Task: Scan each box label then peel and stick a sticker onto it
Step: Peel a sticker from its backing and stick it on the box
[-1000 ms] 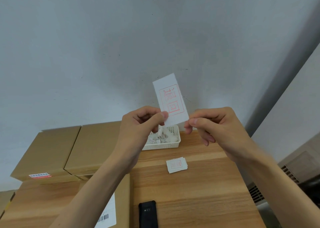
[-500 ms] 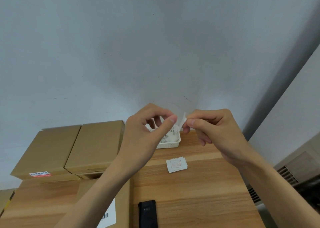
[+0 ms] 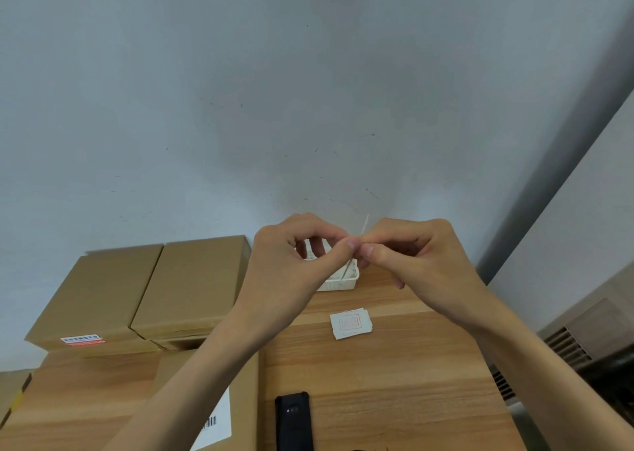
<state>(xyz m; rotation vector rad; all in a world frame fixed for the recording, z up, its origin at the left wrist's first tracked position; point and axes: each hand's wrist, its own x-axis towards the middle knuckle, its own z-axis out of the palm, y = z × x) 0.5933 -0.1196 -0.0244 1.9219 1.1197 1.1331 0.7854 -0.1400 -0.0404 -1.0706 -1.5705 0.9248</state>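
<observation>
My left hand (image 3: 295, 265) and my right hand (image 3: 422, 258) meet fingertip to fingertip above the wooden table (image 3: 394, 382), both pinching a white sticker sheet (image 3: 364, 225) that I see edge-on, so only a thin sliver shows. A small pile of stickers (image 3: 350, 323) with red print lies on the table below my hands. Under my left forearm sits a cardboard box (image 3: 247, 399) with a white barcode label (image 3: 218, 423). A black scanner (image 3: 294, 421) lies just right of that box.
A white plastic basket (image 3: 339, 282) stands behind my hands. Two cardboard boxes (image 3: 147, 289) are stacked at the back left, one with a red and white label (image 3: 82, 341). A grey wall rises behind; a vented unit (image 3: 566, 347) stands at the right.
The sticker sheet, held up flat with its red print facing me, has turned edge-on and dropped lower. My two hands have come together until their fingertips touch.
</observation>
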